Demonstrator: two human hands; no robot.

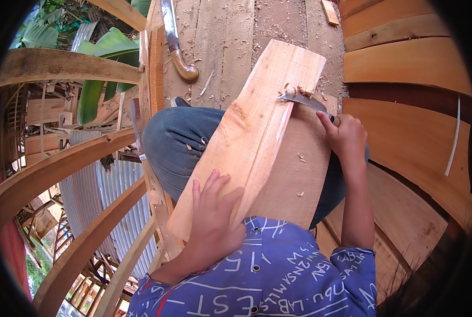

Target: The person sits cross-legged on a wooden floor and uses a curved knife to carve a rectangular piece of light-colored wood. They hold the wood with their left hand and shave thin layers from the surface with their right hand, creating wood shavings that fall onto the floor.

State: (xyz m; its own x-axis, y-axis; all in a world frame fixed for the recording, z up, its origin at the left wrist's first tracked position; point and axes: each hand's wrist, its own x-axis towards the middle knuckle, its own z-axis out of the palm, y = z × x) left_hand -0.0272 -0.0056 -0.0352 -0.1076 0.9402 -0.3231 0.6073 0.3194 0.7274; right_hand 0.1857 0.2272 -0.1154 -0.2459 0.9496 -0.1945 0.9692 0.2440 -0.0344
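Note:
A long, pale wooden board [246,134] slants across my lap, its far end pointing away to the right. My left hand [215,203] lies on its near end with the fingers spread. My right hand [347,134] grips the handle of a curved knife [304,99], thumb along the handle. The blade rests at the board's right edge near the far end, with curled wood shavings [295,91] bunched against it. Beneath the board, a second, wider plank [291,185] lies across my legs.
A machete [175,45] with a wooden handle lies on the plank floor [236,31] at the far left, among scattered shavings. Wooden railing slats [67,68] stand at left, with a saw blade [136,124] beside my knee. A plank wall [405,58] rises at right.

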